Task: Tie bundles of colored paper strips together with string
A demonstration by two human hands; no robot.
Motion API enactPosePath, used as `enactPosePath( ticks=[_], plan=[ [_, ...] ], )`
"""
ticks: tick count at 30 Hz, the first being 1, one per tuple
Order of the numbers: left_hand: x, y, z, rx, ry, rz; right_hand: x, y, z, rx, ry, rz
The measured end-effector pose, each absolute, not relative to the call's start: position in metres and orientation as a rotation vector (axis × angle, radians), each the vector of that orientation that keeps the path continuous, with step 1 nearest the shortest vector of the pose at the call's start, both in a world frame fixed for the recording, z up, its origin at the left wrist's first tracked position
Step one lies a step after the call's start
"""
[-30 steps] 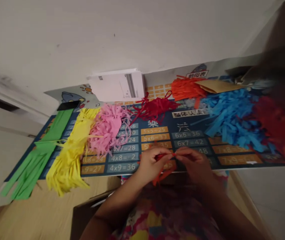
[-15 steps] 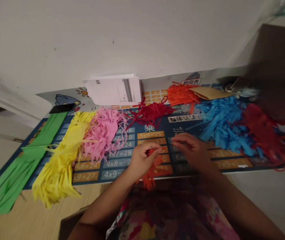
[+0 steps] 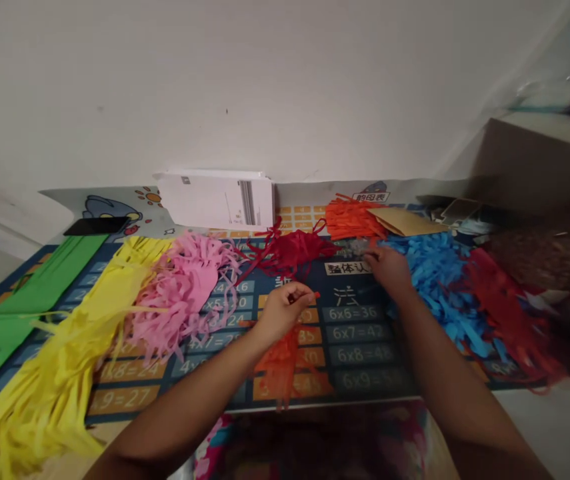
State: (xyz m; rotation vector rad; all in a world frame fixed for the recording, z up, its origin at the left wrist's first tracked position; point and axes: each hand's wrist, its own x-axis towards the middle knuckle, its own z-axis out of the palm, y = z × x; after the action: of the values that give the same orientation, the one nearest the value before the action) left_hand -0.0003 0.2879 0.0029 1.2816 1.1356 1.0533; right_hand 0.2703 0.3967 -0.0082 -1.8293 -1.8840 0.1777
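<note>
My left hand [image 3: 287, 308] is closed in a pinch around the top of an orange fringed paper tassel [image 3: 281, 363]. A small red-orange tip pokes out past the thumb, while the strips hang below the palm. Farther right, my right hand [image 3: 389, 268] reaches over the mat. Its fingertips are pressed together beside a small clear, crumpled item [image 3: 359, 247], possibly plastic; whether they grip it is hard to see. Close by lie a bundle of orange fringed paper [image 3: 352, 219], a brown paper piece [image 3: 407, 222] and blue fringed paper [image 3: 437, 283].
Green paper strips [image 3: 39, 283], yellow fringed paper [image 3: 65, 373], pink fringed paper [image 3: 185, 287] and red fringed paper [image 3: 295, 252] cover the printed mat [image 3: 359, 337]. A white box [image 3: 215, 200] leans on the wall near a phone [image 3: 96, 226]. More red fringe [image 3: 509, 310] lies right.
My right hand has moved forward, away from the left hand, to the clear item. My left hand keeps hold of the orange tassel. The camera view has tilted.
</note>
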Motion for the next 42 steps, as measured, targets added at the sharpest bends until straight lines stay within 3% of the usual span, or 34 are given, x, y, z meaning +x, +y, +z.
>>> enactPosePath(
  ticks=[9,14,17,24,42],
  plan=[
    [0.002,0.277,0.008,1.334,1.173,1.098,0.242,0.369,-0.006,-1.663,-1.819,0.375],
    [-0.003,0.281,0.010,1.253,1.200,1.264,0.191,0.325,0.007,-1.106,-1.683,1.150],
    [-0.005,0.282,0.009,1.223,1.209,1.282,0.179,0.315,0.009,-1.029,-1.529,1.306],
    [-0.005,0.278,0.011,1.373,1.218,1.250,0.178,0.312,0.007,-1.059,-1.396,1.340],
    [-0.006,0.276,0.011,1.796,1.323,1.255,0.175,0.302,0.004,-1.116,-1.614,1.047]
  ],
)
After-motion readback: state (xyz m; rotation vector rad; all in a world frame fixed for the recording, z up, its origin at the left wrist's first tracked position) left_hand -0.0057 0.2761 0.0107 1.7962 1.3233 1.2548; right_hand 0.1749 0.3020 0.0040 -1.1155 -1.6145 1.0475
